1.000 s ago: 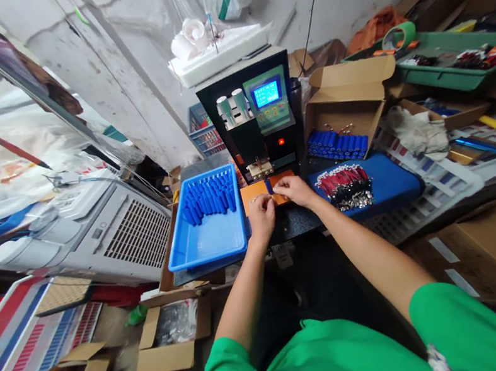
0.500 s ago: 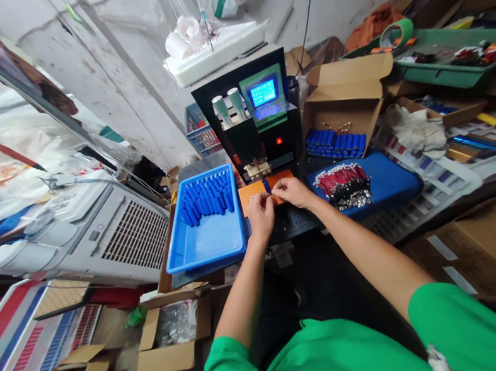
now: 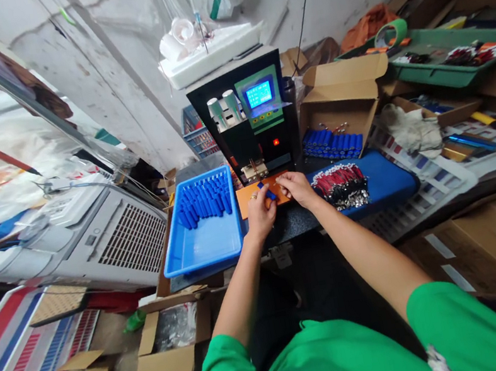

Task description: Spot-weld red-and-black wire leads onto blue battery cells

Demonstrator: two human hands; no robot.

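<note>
My left hand (image 3: pixel 261 214) is closed around a blue cylindrical battery cell (image 3: pixel 268 192), which lies tilted over an orange plate (image 3: pixel 247 201). Just to the right, my right hand (image 3: pixel 295 187) has its thumb and fingers pinched together above the same plate; what they grip, if anything, is too small to make out. Behind both hands stands a black machine (image 3: pixel 275 123) with a lit blue screen, and its metal contact tips (image 3: pixel 255 170) sit right above the plate's back edge. A bundle of red and black wire leads (image 3: pixel 340 185) lies near my right wrist.
A blue tray (image 3: pixel 199 251) with many standing blue cells is at left. On the right, an open cardboard box (image 3: pixel 349 81) contains more blue cells, beside a green tray (image 3: pixel 444 74). A grey air cooler (image 3: pixel 109 242) and floor boxes (image 3: pixel 166 360) stand left.
The blue cell has come away from beneath the machine's tips and tilted in my left hand. My right hand has parted slightly from the left. The whole view has shifted a little.
</note>
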